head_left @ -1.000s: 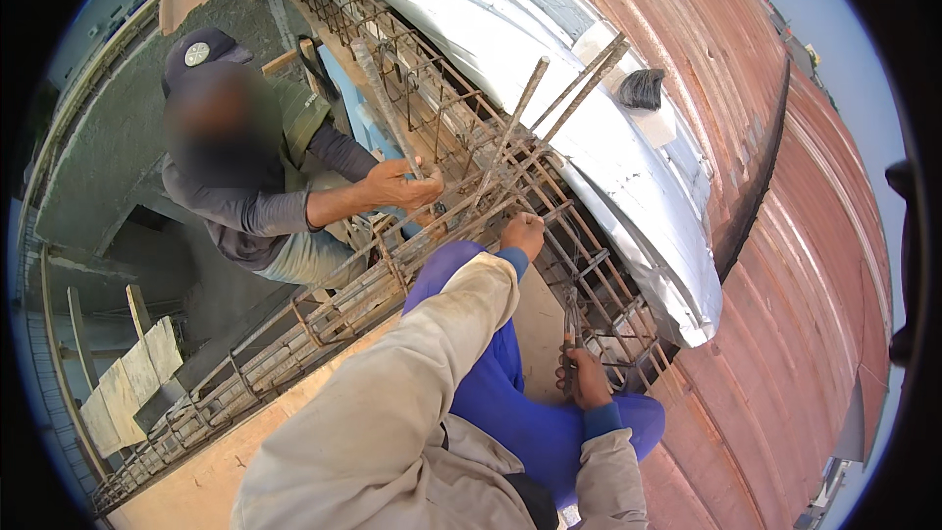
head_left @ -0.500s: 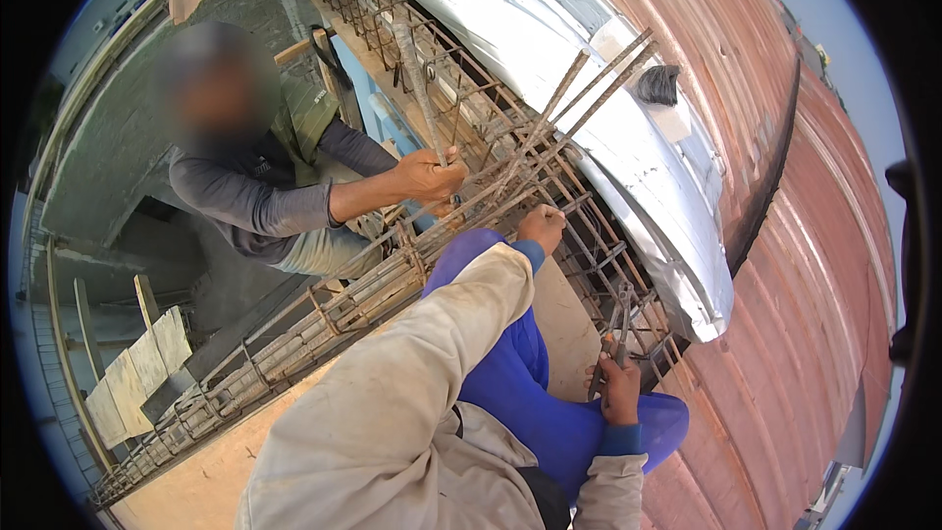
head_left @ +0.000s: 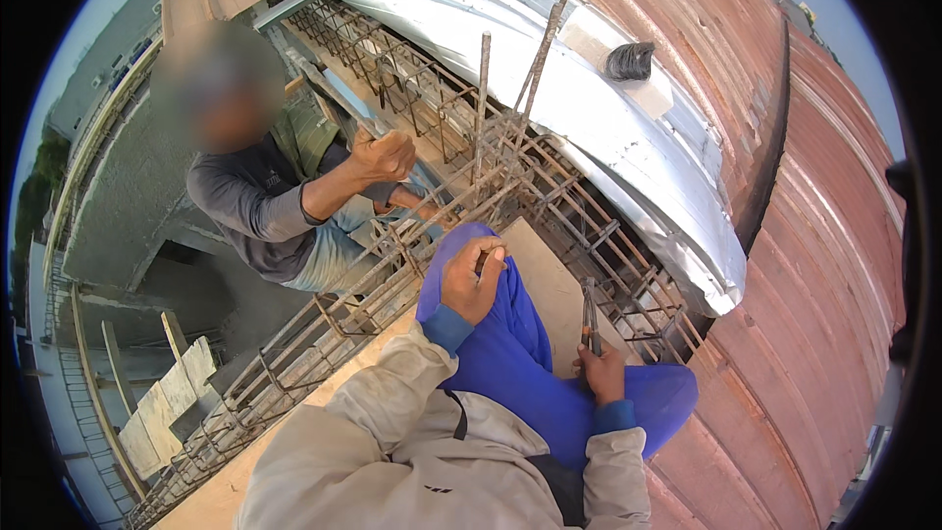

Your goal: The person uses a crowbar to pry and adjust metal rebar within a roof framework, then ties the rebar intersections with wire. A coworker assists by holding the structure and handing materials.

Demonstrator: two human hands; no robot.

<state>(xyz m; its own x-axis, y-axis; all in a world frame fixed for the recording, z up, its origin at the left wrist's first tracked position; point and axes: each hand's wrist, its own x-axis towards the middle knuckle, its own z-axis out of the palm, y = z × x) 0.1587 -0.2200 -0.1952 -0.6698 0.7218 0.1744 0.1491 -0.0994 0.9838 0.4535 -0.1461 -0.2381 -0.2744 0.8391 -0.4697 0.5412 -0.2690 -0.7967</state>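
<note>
My left hand (head_left: 474, 278) is raised over my blue-trousered knee, fingers curled and thumb pressed against them. Whatever lies in that pinch, if anything, is too small to make out. Low on the right, my right hand (head_left: 603, 373) grips a pair of pliers (head_left: 590, 319), jaws pointing up toward the rusty rebar cage (head_left: 599, 236). The tool's handles are mostly hidden in the fist. Across the cage, a co-worker's hand (head_left: 385, 155) holds a long bar (head_left: 339, 93) tilted up to the left; that person's other hand (head_left: 422, 204) is low by the rebar.
Upright rebar ends (head_left: 535, 69) stick out where the cages meet. Beyond lies a crumpled silver sheet (head_left: 628, 172), with a coil of black wire (head_left: 629, 61) on a pale block. Red corrugated roofing (head_left: 785, 353) slopes at right. A board (head_left: 535, 280) lies beside my legs.
My left hand has drawn back from the rebar toward my knee. The pliers have turned more upright, their handles closer together. The co-worker's hand and bar have swung up and left.
</note>
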